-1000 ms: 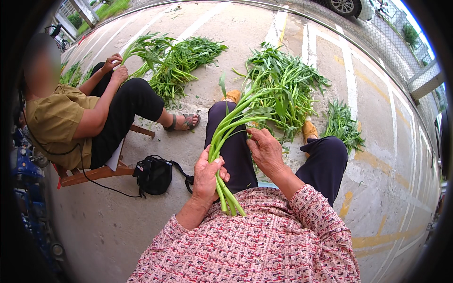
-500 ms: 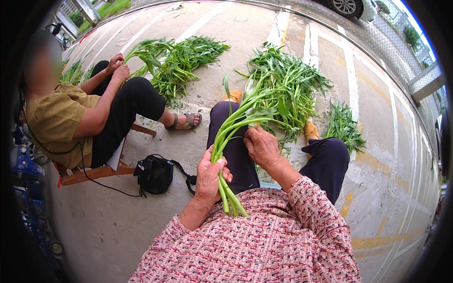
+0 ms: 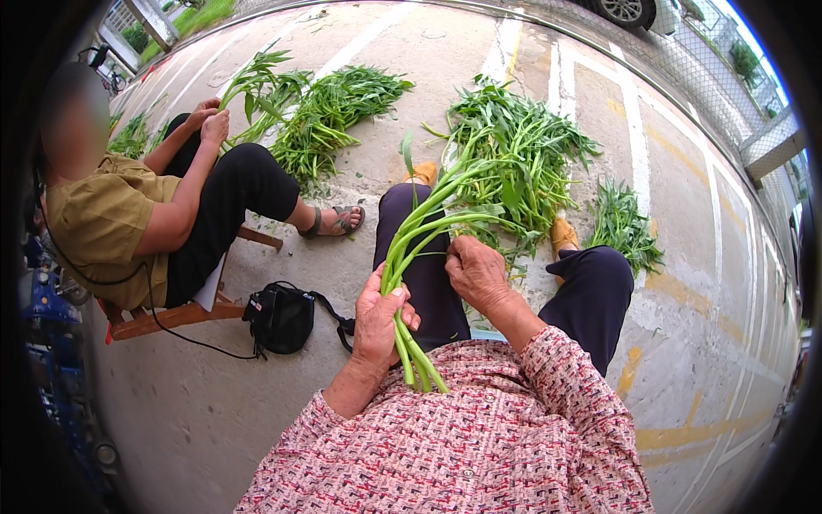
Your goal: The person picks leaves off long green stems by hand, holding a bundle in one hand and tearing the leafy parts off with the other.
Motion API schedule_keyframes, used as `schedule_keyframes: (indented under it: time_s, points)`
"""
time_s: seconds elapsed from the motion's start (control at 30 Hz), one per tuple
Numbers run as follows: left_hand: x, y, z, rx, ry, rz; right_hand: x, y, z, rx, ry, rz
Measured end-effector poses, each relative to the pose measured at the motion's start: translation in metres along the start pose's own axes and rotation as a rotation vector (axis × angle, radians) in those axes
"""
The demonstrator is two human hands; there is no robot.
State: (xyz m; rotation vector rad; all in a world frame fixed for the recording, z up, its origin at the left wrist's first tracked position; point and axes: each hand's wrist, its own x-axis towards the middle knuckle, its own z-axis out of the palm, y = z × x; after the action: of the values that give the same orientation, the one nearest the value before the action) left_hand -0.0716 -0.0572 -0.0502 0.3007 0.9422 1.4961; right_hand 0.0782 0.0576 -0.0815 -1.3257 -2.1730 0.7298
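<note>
My left hand [image 3: 382,321] wrapped tight round bunch of long, light-green leafy stems [image 3: 404,243], above dark fabric trousers [image 3: 591,287]; bare ends toward red-and-white patterned shirt [image 3: 454,437]. My right hand [image 3: 479,274] just beside bunch, fingers curled; cannot tell if pinching anything. Large dark-green leafy heap [image 3: 524,154] on grey concrete ground [image 3: 205,411] ahead.

Soft, bright daylight falls evenly over the concrete ground [image 3: 214,403], leaving only faint shadows. The sky [image 3: 753,30] at upper right looks washed out. The stems [image 3: 419,231] are fairly crisp; a smooth blur covers the neighbour's head [image 3: 75,120]. Painted lines [image 3: 635,154] bow outward, and black fills the corners.
</note>
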Motion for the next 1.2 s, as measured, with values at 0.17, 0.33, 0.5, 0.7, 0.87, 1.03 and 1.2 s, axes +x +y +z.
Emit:
schedule_keyframes:
  time_s: [0.17, 0.33, 0.5, 0.7, 0.87, 1.03, 1.2]
  points:
    - [0.000, 0.000, 0.001, 0.011, 0.002, 0.010, 0.001, 0.006, 0.001, 0.085, 0.021, 0.117]
    - [0.000, -0.001, 0.001, 0.024, 0.003, 0.008, 0.002, 0.011, 0.003, 0.174, 0.005, 0.202]
    - [0.001, -0.001, 0.001, 0.018, 0.001, 0.002, 0.003, 0.017, 0.004, 0.266, -0.037, 0.261]
    - [0.001, -0.001, 0.001, 0.016, -0.005, -0.007, 0.003, 0.021, 0.005, 0.270, -0.035, 0.272]
    - [0.002, -0.003, 0.001, 0.026, -0.007, 0.000, 0.002, 0.024, 0.009, 0.325, -0.023, 0.285]
    - [0.001, -0.001, 0.002, 0.008, 0.002, 0.003, -0.002, 0.043, 0.012, 0.669, -0.010, 0.503]
    - [0.001, -0.001, 0.002, -0.002, -0.002, -0.005, -0.015, 0.067, 0.005, 0.790, 0.006, 0.640]
